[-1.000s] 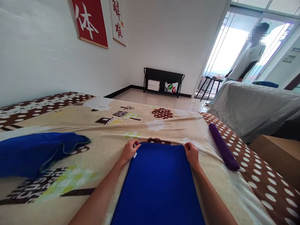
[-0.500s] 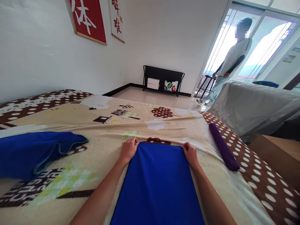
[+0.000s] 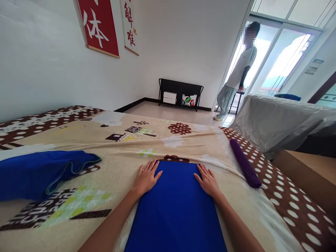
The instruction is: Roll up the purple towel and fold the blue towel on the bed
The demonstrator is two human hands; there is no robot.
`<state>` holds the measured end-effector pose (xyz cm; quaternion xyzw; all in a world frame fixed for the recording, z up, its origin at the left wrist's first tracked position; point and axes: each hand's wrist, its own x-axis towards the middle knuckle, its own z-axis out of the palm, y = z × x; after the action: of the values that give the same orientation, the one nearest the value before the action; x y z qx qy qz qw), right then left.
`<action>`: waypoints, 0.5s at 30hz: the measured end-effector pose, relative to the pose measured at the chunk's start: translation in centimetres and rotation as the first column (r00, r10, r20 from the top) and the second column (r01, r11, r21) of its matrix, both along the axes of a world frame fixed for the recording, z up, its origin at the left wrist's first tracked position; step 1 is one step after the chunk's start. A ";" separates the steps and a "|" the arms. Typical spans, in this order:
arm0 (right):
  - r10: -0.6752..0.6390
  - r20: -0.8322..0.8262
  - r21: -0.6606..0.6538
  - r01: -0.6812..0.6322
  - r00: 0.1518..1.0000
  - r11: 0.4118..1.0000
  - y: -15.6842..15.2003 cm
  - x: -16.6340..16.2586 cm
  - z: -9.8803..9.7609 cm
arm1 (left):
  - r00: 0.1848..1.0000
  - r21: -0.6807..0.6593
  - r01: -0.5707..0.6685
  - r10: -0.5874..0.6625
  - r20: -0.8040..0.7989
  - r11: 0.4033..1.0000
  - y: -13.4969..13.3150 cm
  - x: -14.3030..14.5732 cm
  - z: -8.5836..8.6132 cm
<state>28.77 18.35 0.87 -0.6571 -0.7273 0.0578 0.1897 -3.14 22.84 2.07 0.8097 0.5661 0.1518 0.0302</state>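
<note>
A blue cloth (image 3: 175, 206) lies flat and smooth on the patterned cream blanket (image 3: 115, 182), its far edge straight and its near end cut off by the bottom of the view. My left hand (image 3: 147, 177) rests palm down over its far left corner, fingers spread. On the far right corner lies my right hand (image 3: 207, 179), also flat with the fingers apart. Neither hand grips anything. To the left, a second blue cloth (image 3: 47, 171) with a greenish stitched hem lies loosely crumpled. A rolled purple cloth (image 3: 244, 162) sits on the right side of the blanket.
Brown polka-dot bedding (image 3: 278, 189) shows along the right edge, beside a cardboard box (image 3: 307, 171). Plastic sheeting (image 3: 283, 119) covers furniture behind it. A person (image 3: 236, 73) stands near the glass door by a stool. A black rack (image 3: 181, 91) stands against the far wall.
Both hands have let go of the blue cloth's far corners and now lie flat on it. The cloth's creases have smoothed out. The person by the door appears further left in view.
</note>
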 end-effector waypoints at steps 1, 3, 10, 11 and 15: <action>-0.032 0.007 -0.007 0.032 0.999 0.999 -0.1 0.9 0.1 | 1.000 0.005 -0.022 0.022 -0.007 1.000 0.1 -0.5 0.2; -0.062 0.021 -0.018 0.063 0.998 0.998 -0.3 1.5 0.6 | 0.999 0.031 -0.034 0.035 -0.020 0.999 -0.2 -0.6 1.0; 0.210 0.047 -0.050 -0.208 0.977 0.977 -8.5 -4.8 3.0 | 0.950 0.115 0.304 -0.292 -0.111 0.946 -11.0 2.1 2.5; 0.298 0.053 -0.060 -0.295 0.953 0.954 -10.5 -5.4 2.8 | 0.919 0.143 0.385 -0.365 -0.147 0.912 -13.0 1.8 2.0; 0.353 0.222 0.108 -0.383 0.909 0.918 -17.2 -3.2 0.3 | 0.924 0.347 0.363 -0.285 -0.257 0.865 -19.0 -2.3 -0.3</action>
<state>25.52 1.12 1.22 -0.4943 -0.8557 -0.0278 0.1506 -5.45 3.89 1.79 0.8941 0.3802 0.1726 -0.1618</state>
